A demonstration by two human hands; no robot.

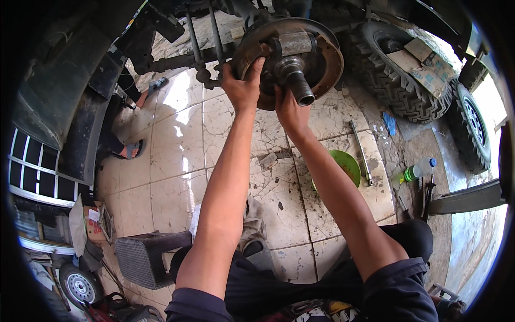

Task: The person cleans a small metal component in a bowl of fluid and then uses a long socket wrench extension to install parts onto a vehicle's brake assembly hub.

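Above me a round rusty brake backing plate (327,59) hangs on the vehicle's axle, with a metal block at its top and a threaded spindle (298,86) sticking out toward me. My left hand (241,86) grips the plate's left side, thumb on its face and fingers round the edge. My right hand (292,115) reaches up just below the spindle, its fingers curled at the lower part of the plate and partly hidden, so what they hold is unclear. Two dark linkage rods (193,40) hang left of the plate.
A person's sandaled feet (131,150) are at the left. On the tiled floor lie a green bowl (346,166), a long metal wrench (359,150), a plastic bottle (421,169) and a dark stool (142,257). Large tyres (402,91) lean at the right; a small wheel (80,287) sits lower left.
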